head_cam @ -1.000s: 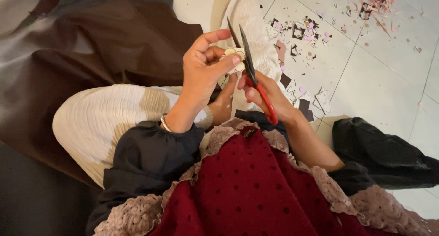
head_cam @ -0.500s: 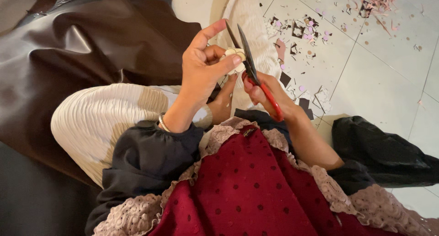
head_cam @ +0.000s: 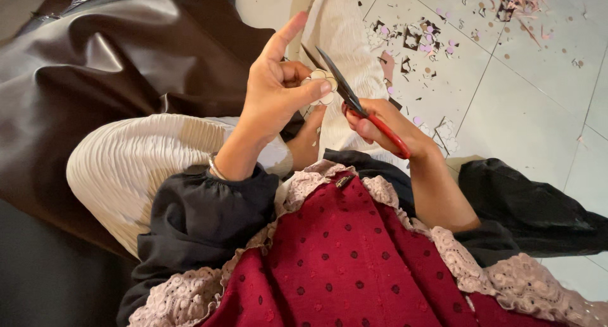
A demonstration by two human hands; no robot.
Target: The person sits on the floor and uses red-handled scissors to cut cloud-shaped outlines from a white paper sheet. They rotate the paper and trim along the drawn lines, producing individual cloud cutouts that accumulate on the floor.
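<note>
Red-handled scissors (head_cam: 354, 102) snip scalloped paper flower (head_cam: 320, 86).

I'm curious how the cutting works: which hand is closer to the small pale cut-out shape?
Left. The left hand pinches the pale cut-out between thumb and fingers. The right hand sits beside it, gripping the red-handled scissors.

Dark gathered sleeves, dotted red top, lace trim, wrist bangle.

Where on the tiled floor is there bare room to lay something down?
Bare white tiled floor lies right of the red-handled scissors, above the black cloth. Crowded: the pink and dark paper scraps further up.
</note>
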